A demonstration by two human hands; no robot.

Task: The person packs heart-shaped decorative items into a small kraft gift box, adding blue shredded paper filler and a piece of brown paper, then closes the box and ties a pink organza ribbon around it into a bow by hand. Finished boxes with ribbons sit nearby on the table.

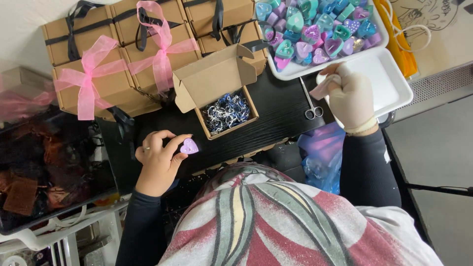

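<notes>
Purple heart-shaped glittery piece point(189, 146) pinched between thumb and fingertips of the bare left hand point(158, 158), kept low over the black wooden counter point(276, 106), just before the open brown cardboard box point(217, 86) with dark blue and silver shredded filling point(227, 112), probably for easy reach. Gloved right hand point(351, 98) closed around a small pale cloth point(324, 87), resting on the empty white tray point(389, 81). Behind it, another white tray of purple and teal hearts point(315, 29). Small steel scissors point(312, 106) lying flat between box and tray. Closed brown boxes with pink ribbon bows point(103, 74) stacked aside, near the far edge.
</notes>
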